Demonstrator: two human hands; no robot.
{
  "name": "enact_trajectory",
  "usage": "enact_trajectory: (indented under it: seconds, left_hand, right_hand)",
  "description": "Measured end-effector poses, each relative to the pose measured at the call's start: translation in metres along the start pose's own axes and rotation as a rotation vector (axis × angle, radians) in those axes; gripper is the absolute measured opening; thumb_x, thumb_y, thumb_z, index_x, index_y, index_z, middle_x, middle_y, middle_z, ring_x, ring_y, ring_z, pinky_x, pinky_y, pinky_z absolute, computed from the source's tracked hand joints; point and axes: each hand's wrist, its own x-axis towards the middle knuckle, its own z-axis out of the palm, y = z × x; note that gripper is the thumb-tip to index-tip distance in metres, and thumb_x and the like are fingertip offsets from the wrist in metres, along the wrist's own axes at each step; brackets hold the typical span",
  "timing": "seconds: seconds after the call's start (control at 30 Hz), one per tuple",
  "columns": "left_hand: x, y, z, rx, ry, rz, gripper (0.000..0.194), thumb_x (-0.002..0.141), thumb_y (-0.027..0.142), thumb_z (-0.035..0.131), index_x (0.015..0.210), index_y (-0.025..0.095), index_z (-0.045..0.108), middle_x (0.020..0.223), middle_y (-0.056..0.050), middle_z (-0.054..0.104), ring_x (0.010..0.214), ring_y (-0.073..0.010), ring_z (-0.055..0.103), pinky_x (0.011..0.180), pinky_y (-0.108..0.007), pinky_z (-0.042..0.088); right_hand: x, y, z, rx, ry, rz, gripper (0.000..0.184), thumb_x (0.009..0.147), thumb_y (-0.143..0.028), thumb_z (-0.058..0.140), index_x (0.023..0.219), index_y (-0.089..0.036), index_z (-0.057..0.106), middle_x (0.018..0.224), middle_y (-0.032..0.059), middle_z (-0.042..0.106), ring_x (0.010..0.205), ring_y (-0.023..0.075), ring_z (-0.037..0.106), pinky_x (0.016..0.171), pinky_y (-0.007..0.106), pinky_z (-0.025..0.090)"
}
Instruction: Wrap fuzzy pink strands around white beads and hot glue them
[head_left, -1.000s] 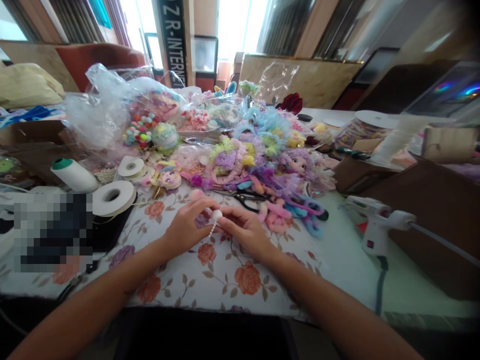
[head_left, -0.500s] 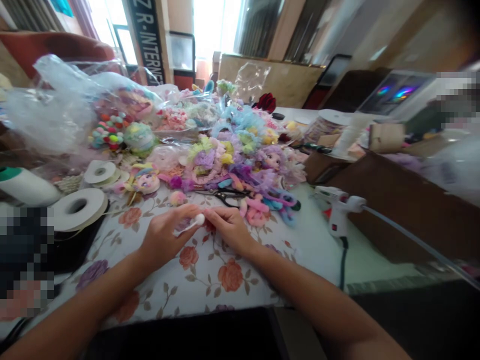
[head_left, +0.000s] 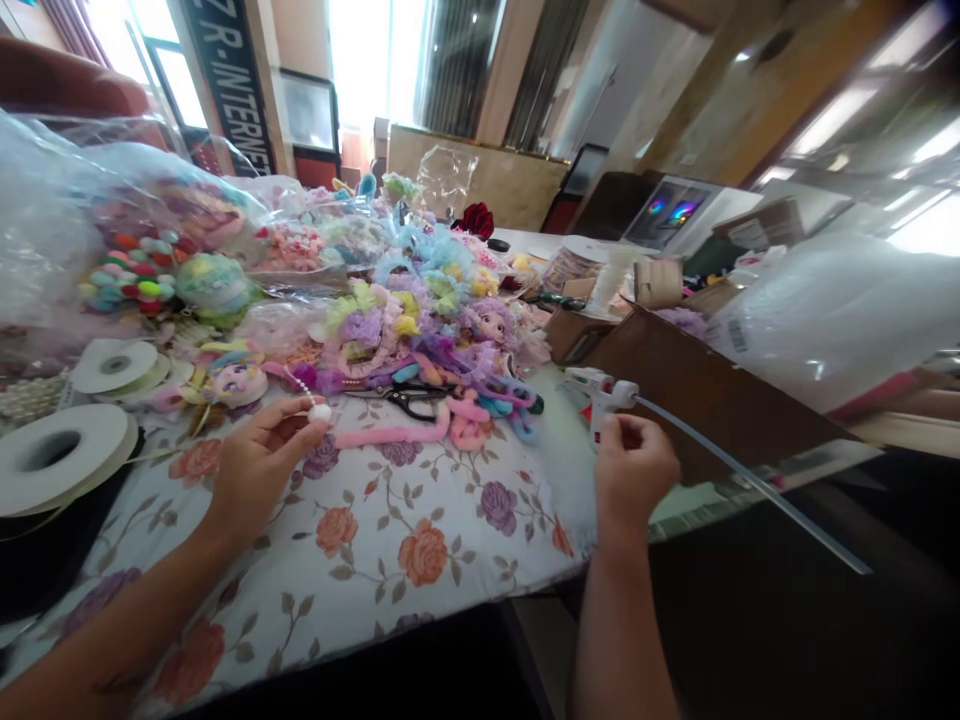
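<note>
My left hand is closed in a pinch over the flowered cloth. Between its thumb and fingers is a small white pom-pom, and a short string of white beads rises beside it. My right hand is at the right, with its fingers curled at the handle of a white glue gun. The gun rests at the table's right side, with a long clear glue stick sticking out of its back. My palm hides part of the grip.
Black-handled scissors lie beside pink fuzzy stems. Behind them is a heap of pastel trims and doll heads. Ribbon spools stand at the left. A brown cardboard box is behind the glue gun.
My hands have parted. The right hand has left the pom-pom and moved right to the glue gun; the left keeps the pom-pom. The camera view has turned right.
</note>
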Motion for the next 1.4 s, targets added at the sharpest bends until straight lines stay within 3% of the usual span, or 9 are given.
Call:
enact_trajectory:
  seconds: [0.07, 0.17, 0.3, 0.47, 0.57, 0.67, 0.83, 1.07, 1.4]
  left_hand:
    - [0.000, 0.000, 0.001, -0.043, -0.017, -0.001, 0.039, 0.068, 0.039, 0.083, 0.102, 0.022, 0.072, 0.097, -0.003, 0.073, 0.088, -0.0200, 0.068, 0.072, -0.025, 0.055]
    - [0.000, 0.004, 0.000, -0.083, 0.013, 0.006, 0.034, 0.069, 0.038, 0.083, 0.096, 0.022, 0.071, 0.093, -0.002, 0.073, 0.088, -0.0190, 0.068, 0.077, -0.026, 0.055]
    - [-0.001, 0.014, -0.006, -0.194, 0.074, -0.046, 0.033, 0.067, 0.035, 0.085, 0.094, 0.022, 0.071, 0.085, 0.001, 0.074, 0.087, -0.0176, 0.069, 0.085, -0.029, 0.054]
    - [0.001, 0.023, -0.005, -0.349, 0.028, -0.124, 0.032, 0.066, 0.030, 0.086, 0.093, 0.018, 0.073, 0.087, 0.000, 0.074, 0.086, -0.0150, 0.070, 0.088, -0.028, 0.053]
    - [0.011, 0.023, 0.001, -0.483, 0.008, -0.129, 0.026, 0.066, 0.025, 0.085, 0.087, 0.015, 0.074, 0.089, -0.003, 0.073, 0.083, -0.0131, 0.069, 0.084, -0.027, 0.055]
    - [0.018, 0.020, 0.004, -0.547, -0.020, -0.133, 0.026, 0.066, 0.023, 0.085, 0.089, 0.015, 0.075, 0.091, -0.003, 0.074, 0.082, -0.0123, 0.068, 0.080, -0.025, 0.055]
    - [0.011, 0.009, 0.000, -0.544, -0.065, -0.177, 0.028, 0.065, 0.021, 0.085, 0.091, 0.015, 0.075, 0.090, -0.005, 0.075, 0.085, -0.0139, 0.069, 0.082, -0.026, 0.053]
    - [0.004, 0.005, -0.001, -0.540, -0.092, -0.237, 0.030, 0.059, 0.020, 0.088, 0.086, 0.017, 0.076, 0.083, -0.002, 0.074, 0.077, -0.0108, 0.065, 0.073, -0.022, 0.050]
    - [0.003, 0.004, -0.003, -0.583, -0.157, -0.223, 0.030, 0.059, 0.015, 0.088, 0.086, 0.018, 0.076, 0.084, -0.002, 0.071, 0.080, -0.0115, 0.064, 0.073, -0.020, 0.050]
  right_hand:
    - [0.007, 0.019, -0.002, -0.110, 0.020, 0.035, 0.030, 0.076, -0.035, 0.057, 0.092, -0.012, 0.066, 0.088, 0.0171, 0.069, 0.077, 0.0281, 0.063, 0.079, 0.043, 0.051]
    - [0.024, 0.030, 0.004, -0.191, -0.204, 0.077, 0.034, 0.070, -0.041, 0.062, 0.093, -0.015, 0.064, 0.084, 0.0146, 0.068, 0.079, 0.0308, 0.063, 0.077, 0.043, 0.050]
    - [0.046, 0.031, 0.018, -0.228, -0.451, 0.096, 0.025, 0.060, -0.042, 0.071, 0.058, -0.025, 0.052, 0.057, 0.0057, 0.056, 0.070, 0.0321, 0.062, 0.068, 0.042, 0.046]
    - [0.056, 0.026, 0.020, -0.176, -0.461, 0.148, 0.045, 0.061, -0.029, 0.076, 0.042, -0.030, 0.035, 0.046, 0.0031, 0.044, 0.074, 0.0352, 0.062, 0.071, 0.045, 0.040]
    - [0.051, 0.011, 0.014, -0.097, -0.379, 0.199, 0.033, 0.069, -0.025, 0.071, 0.049, -0.028, 0.045, 0.052, 0.0109, 0.053, 0.077, 0.0351, 0.064, 0.069, 0.046, 0.039]
    - [0.028, -0.022, 0.006, 0.183, -0.403, 0.233, 0.013, 0.080, -0.034, 0.058, 0.079, -0.022, 0.064, 0.069, 0.0116, 0.066, 0.062, 0.0234, 0.064, 0.055, 0.037, 0.042]
    - [-0.058, -0.098, -0.004, 0.968, -0.914, 0.406, 0.024, 0.069, -0.033, 0.072, 0.088, -0.018, 0.070, 0.073, 0.0048, 0.069, 0.049, 0.0130, 0.053, 0.043, 0.026, 0.041]
    - [-0.133, -0.130, -0.015, 0.905, -1.356, 0.494, 0.030, 0.074, -0.035, 0.072, 0.099, -0.019, 0.072, 0.058, -0.0024, 0.059, 0.043, 0.0102, 0.048, 0.040, 0.023, 0.044]
    - [-0.142, -0.130, -0.026, 0.773, -1.318, 0.576, 0.043, 0.074, -0.054, 0.073, 0.093, -0.016, 0.065, 0.050, -0.0048, 0.054, 0.032, 0.0097, 0.050, 0.030, 0.016, 0.032]
